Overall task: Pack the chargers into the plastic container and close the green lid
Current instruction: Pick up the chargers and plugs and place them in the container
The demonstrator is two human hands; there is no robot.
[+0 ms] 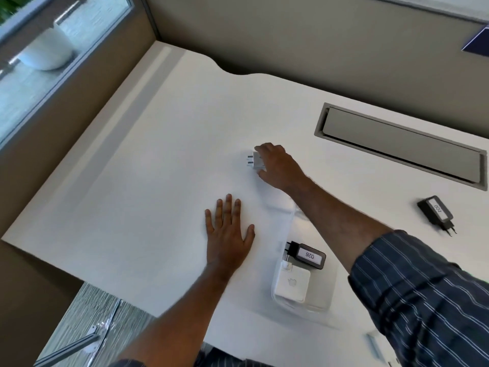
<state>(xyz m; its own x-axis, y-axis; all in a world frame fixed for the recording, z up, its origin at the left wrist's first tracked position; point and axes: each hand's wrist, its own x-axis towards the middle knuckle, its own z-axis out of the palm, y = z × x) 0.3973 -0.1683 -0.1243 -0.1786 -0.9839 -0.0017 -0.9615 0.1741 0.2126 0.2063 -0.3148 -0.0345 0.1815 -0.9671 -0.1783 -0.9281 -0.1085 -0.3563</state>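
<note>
Right hand's grip (pixel 277 165) is curled over a small white cube charger with two metal pins (pixel 255 161), fingers closing on its sides as it lies on the white bench (pixel 145 168); the left hand (pixel 229 234) lies flat and spread, holding nothing. Just beside it, the clear plastic container (pixel 280 231) holds a black labelled charger (pixel 308 256) and a flat white square charger (pixel 292 286). Another black charger (pixel 436 214) lies well apart, on the right. No green lid shows. The cube looks light, rigid and smooth (probably slippery), so it is best pinched across its flat sides, clear of the pins.

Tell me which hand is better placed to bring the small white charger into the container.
The right hand: its fingers already wrap the white charger. The left hand lies flat on the table.
</note>
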